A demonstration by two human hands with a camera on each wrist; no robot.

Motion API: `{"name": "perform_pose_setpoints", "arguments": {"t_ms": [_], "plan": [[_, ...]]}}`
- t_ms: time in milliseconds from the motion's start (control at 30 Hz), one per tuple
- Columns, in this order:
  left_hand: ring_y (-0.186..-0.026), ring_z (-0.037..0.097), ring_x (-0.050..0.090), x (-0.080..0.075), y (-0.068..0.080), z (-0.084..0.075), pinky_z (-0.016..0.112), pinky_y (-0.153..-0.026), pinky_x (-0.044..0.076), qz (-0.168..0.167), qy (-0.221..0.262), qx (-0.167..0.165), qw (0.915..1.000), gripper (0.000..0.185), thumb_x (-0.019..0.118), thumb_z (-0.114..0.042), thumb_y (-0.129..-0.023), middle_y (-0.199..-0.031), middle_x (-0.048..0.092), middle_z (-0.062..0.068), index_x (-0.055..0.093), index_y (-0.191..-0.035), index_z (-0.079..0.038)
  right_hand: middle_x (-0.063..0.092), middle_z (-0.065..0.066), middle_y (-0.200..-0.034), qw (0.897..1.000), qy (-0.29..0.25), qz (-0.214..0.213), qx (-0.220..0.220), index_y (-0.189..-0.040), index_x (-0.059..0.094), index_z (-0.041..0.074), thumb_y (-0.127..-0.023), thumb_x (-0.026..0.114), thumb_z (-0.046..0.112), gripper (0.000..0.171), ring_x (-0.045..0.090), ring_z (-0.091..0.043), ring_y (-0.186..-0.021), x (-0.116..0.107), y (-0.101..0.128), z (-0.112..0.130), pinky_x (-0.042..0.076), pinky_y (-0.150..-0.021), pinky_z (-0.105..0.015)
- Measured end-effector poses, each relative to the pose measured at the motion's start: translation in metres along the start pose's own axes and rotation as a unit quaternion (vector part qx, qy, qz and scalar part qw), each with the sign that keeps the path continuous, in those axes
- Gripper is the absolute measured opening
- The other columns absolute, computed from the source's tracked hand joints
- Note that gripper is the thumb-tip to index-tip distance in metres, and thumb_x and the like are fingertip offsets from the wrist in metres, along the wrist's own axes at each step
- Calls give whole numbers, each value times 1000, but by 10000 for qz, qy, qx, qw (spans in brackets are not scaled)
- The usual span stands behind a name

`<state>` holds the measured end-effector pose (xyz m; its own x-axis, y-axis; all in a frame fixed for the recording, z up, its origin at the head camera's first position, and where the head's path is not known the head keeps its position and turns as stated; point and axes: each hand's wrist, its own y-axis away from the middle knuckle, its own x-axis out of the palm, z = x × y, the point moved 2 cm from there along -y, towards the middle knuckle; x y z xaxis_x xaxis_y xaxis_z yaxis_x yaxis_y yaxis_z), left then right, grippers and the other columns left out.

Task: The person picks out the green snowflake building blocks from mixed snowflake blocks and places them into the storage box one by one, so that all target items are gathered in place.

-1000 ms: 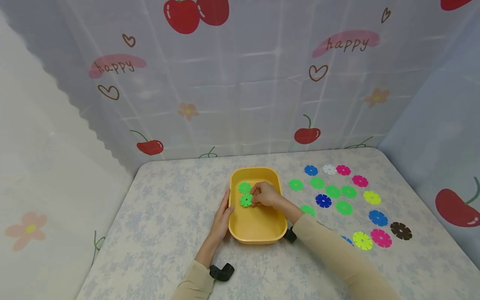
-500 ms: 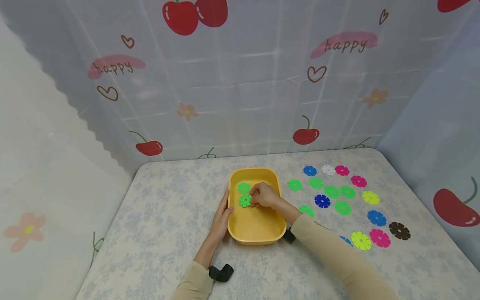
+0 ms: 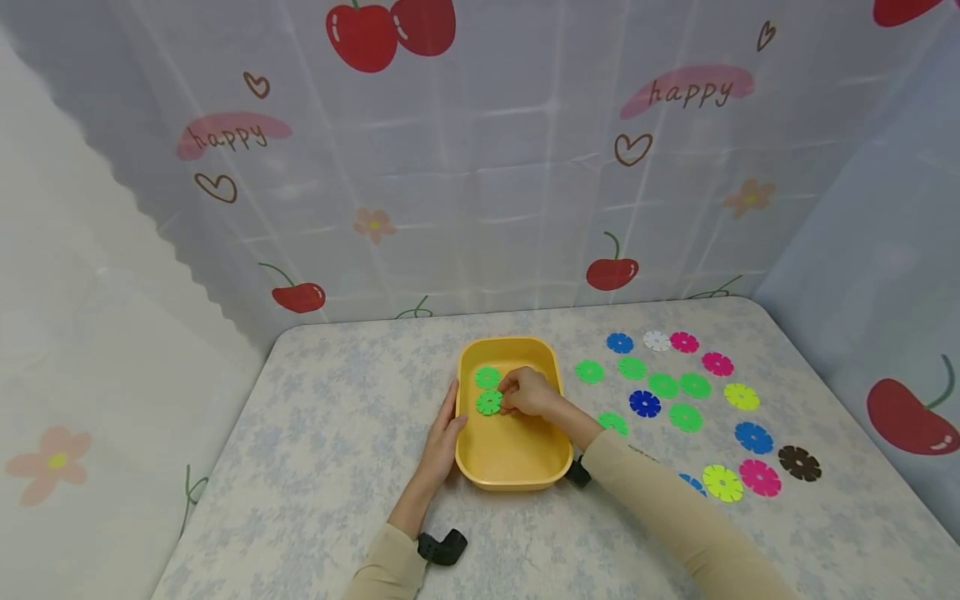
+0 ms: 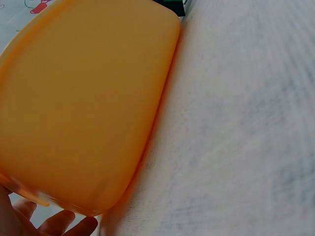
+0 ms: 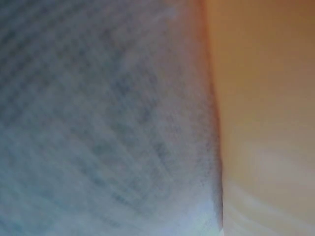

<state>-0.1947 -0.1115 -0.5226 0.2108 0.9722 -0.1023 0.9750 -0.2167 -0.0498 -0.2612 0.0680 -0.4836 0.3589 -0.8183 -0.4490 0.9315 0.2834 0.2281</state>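
Note:
A yellow tray stands mid-table in the head view. My right hand reaches into it and pinches a green flower-shaped disc near the tray's left wall. Another green disc lies flat in the tray just behind it. My left hand rests with straight fingers against the tray's left outer wall. In the left wrist view the tray's wall fills the frame with fingertips at the bottom. The right wrist view is a blur of the table and the tray's wall.
Several flower discs lie spread on the table right of the tray: green, blue, pink, yellow, white and dark brown. A cherry-print curtain encloses the table at the back and sides.
Almost nothing has moved; my right hand and its green disc have shifted very slightly inside the tray. The left hand stays on the tray's side.

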Motion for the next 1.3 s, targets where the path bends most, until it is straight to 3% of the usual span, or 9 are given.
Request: {"name": "perform_pose_setpoints", "arguments": {"t_ms": [367, 600, 833, 1300], "plan": [[-153, 22, 4, 0, 1, -1, 49, -122, 9, -6, 30, 18, 10000, 58, 33, -17, -107, -166, 6, -1, 10, -159, -25, 66, -13, -87, 9997, 231, -101, -26, -108, 67, -7, -87, 67, -3, 22, 69, -18, -69, 1, 0, 0, 59, -62, -28], [-152, 16, 6, 0, 1, 1, 45, -123, 12, -50, 37, -126, 9999, 58, 33, -17, -107, -165, 8, -8, 12, -158, -32, 66, -12, -90, 9991, 387, -160, -40, -109, 68, -6, -86, 69, -1, 23, 67, -15, -68, 1, 0, -1, 58, -62, -27], [-153, 21, 5, 0, 1, 0, 48, -123, 11, -26, 44, -81, 10000, 57, 33, -17, -107, -166, 7, -3, 11, -159, -27, 66, -12, -91, 9988, 462, -167, -42, -110, 68, -5, -86, 70, -1, 24, 66, -14, -68, 1, 0, -1, 58, -63, -27], [-153, 22, 5, -1, -1, 2, 49, -123, 10, 29, 152, -98, 9998, 57, 30, -17, -107, -166, 5, -2, 10, -159, -29, 67, -11, -89, 9988, 426, -101, -198, -109, 68, -5, -86, 69, -1, 23, 66, -14, -70, -1, 0, -1, 58, -64, -28]]}}
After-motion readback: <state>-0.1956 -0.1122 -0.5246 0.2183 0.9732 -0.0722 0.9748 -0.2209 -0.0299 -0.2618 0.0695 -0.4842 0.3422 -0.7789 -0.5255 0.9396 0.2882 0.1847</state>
